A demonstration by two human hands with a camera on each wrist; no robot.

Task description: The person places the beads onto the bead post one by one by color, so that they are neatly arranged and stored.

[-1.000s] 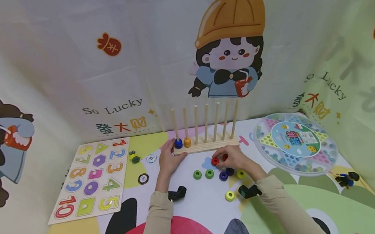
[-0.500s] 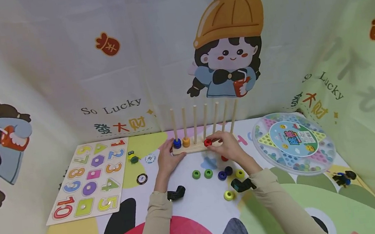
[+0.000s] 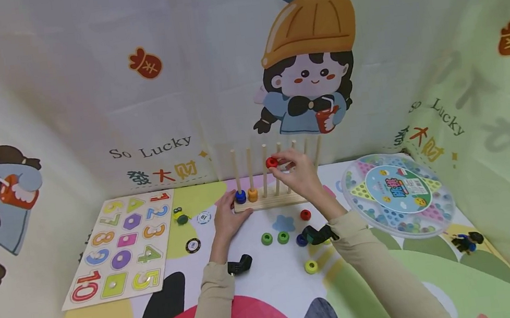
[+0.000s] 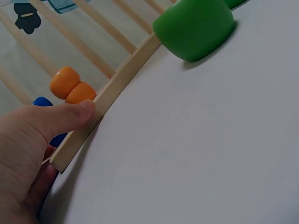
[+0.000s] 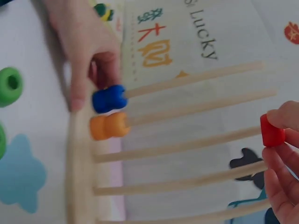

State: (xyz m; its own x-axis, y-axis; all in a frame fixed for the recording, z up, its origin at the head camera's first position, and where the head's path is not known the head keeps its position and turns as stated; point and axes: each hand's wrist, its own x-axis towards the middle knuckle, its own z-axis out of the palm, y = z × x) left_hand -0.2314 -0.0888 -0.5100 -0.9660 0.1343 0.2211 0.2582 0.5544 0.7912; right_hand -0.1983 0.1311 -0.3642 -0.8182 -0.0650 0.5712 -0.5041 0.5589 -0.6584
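A wooden peg rack (image 3: 273, 201) with a row of upright pegs stands at the back of the table. My left hand (image 3: 228, 224) grips its left end, thumb along the front edge and fingers behind. Two blue rings (image 5: 109, 98) are stacked on the first peg and two orange rings (image 5: 110, 125) on the second. Between thumb and fingers my right hand (image 3: 303, 175) pinches a red ring (image 3: 271, 162), right at the third peg's tip in the right wrist view. Whether the peg has entered the hole is hidden.
Before the rack lie green rings (image 3: 283, 237), a second red ring (image 3: 305, 214), a blue ring (image 3: 301, 240) and a yellow ring (image 3: 311, 267). A number board (image 3: 119, 240) lies left, a round game case (image 3: 400, 189) right. A toy figure (image 3: 468, 242) lies beyond the case.
My right hand has picked the red ring off the table, carried it left past the rack base and raised it to the third peg's tip. The left hand stays on the rack.
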